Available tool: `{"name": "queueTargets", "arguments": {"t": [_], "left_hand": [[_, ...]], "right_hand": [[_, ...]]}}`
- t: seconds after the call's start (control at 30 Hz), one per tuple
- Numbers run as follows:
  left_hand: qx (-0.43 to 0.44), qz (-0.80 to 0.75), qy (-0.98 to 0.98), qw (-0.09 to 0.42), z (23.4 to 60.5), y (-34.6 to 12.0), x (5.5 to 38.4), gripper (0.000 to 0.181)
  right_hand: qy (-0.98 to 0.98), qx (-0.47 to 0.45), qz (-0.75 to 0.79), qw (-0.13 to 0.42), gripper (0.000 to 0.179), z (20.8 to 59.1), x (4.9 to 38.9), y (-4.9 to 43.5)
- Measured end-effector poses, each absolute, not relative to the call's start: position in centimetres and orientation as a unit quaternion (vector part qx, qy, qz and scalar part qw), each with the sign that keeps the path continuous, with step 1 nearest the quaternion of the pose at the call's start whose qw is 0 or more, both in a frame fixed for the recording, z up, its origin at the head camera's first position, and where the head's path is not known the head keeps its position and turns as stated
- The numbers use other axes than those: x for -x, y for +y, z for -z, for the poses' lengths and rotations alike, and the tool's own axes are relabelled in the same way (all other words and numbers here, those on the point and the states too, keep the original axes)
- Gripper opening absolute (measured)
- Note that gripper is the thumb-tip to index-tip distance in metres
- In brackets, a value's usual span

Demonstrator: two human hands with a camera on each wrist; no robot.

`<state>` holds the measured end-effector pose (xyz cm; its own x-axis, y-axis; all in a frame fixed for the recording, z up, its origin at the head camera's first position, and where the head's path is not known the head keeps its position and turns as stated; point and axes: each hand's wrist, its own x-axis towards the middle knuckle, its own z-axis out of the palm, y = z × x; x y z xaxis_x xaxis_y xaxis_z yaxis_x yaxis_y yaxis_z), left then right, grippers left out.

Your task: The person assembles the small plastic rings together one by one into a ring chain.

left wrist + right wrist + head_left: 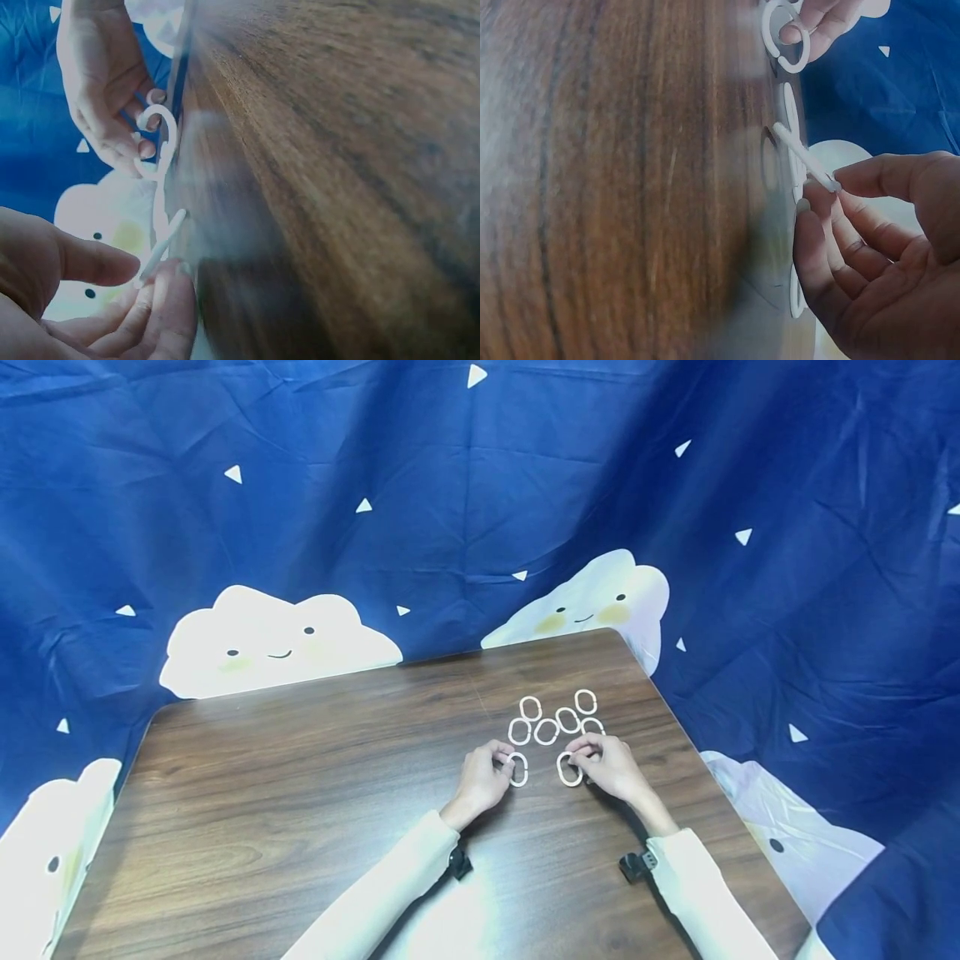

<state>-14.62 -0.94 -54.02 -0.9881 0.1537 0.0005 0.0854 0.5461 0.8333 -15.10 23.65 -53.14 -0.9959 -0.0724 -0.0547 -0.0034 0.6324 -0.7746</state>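
Note:
My left hand (483,777) pinches a white oval curtain ring (526,762) between thumb and fingertips. A short distance to its right, my right hand (613,768) pinches another white ring (559,768) the same way. The left wrist view shows the left ring (163,247) edge-on, tilted over the wood. In the right wrist view the right ring (808,157) also stands tilted, thumb on its upper end; the far ring (766,34) there, in the left fingers, shows a small gap in its loop. The two held rings are apart.
Several more white rings lie beyond the hands on the brown wooden table (300,777), among them a ring (547,744) in the middle and one (586,691) farthest back. One is partly behind the right hand. A blue curtain (420,510) with clouds hangs behind the table edge.

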Motion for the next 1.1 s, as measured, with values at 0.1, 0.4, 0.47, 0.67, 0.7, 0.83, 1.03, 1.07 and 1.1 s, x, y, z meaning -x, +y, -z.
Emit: {"name": "queueTargets", "arguments": {"t": [0.1,0.4,0.47,0.67,0.7,0.83,1.03,1.07,1.1], "left_hand": [[-0.073,-0.48,0.873,0.032,54.1,-1.1,14.6,0.019],[-0.071,-0.492,0.867,0.037,54.1,-1.6,14.3,0.019],[-0.071,-0.497,0.864,0.04,54.1,-1.7,14.2,0.02],[-0.076,-0.516,0.852,0.039,54.1,-2.1,13.7,0.021],[-0.076,-0.518,0.851,0.038,54.0,-2.1,13.6,0.02],[-0.073,-0.53,0.844,0.037,53.9,-2.3,13.3,0.02],[-0.06,-0.565,0.821,0.051,53.8,-2.8,12.9,0.022],[-0.06,-0.568,0.819,0.052,53.8,-2.8,12.8,0.022],[-0.058,-0.572,0.816,0.055,53.8,-2.9,12.7,0.022]], "right_hand": [[0.897,0.014,0.44,0.048,0.015,53.0,15.1,23.5],[0.868,-0.002,0.491,0.075,0.016,52.6,14.8,23.1],[0.865,-0.001,0.496,0.074,0.015,52.6,14.7,23.1],[0.857,0.003,0.509,0.078,0.015,52.4,14.6,23.1],[0.856,0.004,0.512,0.079,0.015,52.4,14.6,23.1],[0.854,0.015,0.515,0.078,0.018,52.2,14.5,23.0],[0.867,0.026,0.493,0.065,0.017,51.9,14.4,23.0],[0.868,0.025,0.493,0.064,0.016,51.8,14.3,23.0],[0.869,0.028,0.491,0.061,0.016,51.7,14.3,22.9]]}}
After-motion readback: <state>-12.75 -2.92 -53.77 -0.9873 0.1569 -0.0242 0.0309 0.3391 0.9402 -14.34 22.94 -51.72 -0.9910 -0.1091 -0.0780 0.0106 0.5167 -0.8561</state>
